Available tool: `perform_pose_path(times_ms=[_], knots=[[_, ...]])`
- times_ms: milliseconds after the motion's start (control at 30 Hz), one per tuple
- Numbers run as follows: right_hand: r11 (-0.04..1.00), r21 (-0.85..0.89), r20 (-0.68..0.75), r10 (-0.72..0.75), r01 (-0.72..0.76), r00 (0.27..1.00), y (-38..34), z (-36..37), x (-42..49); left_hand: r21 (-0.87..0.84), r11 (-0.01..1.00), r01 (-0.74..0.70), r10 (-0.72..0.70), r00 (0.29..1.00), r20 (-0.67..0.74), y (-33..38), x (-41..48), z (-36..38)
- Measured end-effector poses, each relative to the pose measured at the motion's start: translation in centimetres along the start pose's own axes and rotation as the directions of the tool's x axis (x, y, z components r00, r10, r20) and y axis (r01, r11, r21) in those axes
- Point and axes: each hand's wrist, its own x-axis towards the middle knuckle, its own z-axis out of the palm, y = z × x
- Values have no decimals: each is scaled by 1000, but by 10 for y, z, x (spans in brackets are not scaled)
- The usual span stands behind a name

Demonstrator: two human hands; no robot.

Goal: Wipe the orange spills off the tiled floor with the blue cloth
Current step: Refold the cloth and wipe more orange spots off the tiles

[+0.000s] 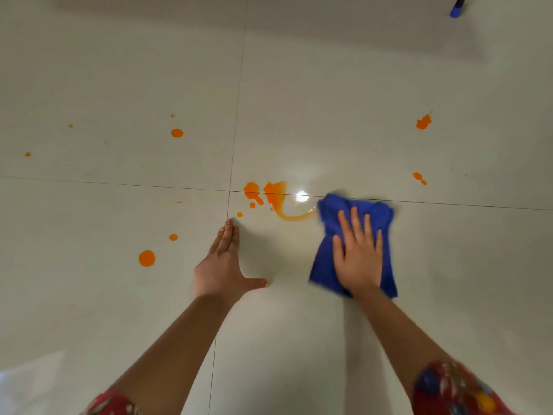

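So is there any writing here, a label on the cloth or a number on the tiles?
None can be read.
The blue cloth under the right hand shows no tag or print, the tiled floor bears only orange spills, and the patterned sleeves carry shapes, not letters.
The blue-tipped object at the top edge is too small to tell.

Soft, even light fills the pale tiled floor (119, 70). A small white glare spot (301, 196) shines on the glossy tile just beside the blue cloth (359, 211). A broad grey shadow (299, 22) crosses the top, and a faint one lies beside the left hand (221, 265). The cloth's edges and the right hand (359, 256) are smeared. Grout lines (239, 85) run slanted across the wide view; the sleeves (454, 390) at the bottom are blurred.
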Motion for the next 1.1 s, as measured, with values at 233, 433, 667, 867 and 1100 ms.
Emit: perform_pose_path(times_ms=[233, 433, 667, 867, 1100], knots=[[995, 22, 38, -103, 102, 994, -119, -6, 118, -41, 999, 4, -4, 1000, -13, 0, 3, -1], [917, -31, 17, -397, 397, 918, -56, 4, 4, -47, 999, -14, 14, 1000, -1, -5, 3, 1], [995, 36, 36, 87, -88, 996, -63, -5, 100, -43, 999, -16, 16, 1000, 1, -6, 3, 5], [896, 6, 25, -445, 445, 895, -92, 6, 10, 2, 995, -102, 102, 995, -2, -25, -4, -3], [995, 23, -5, 96, -96, 995, -67, 5, 19, 93, 994, -59, 77, 976, -202, -101, -53, 4]])
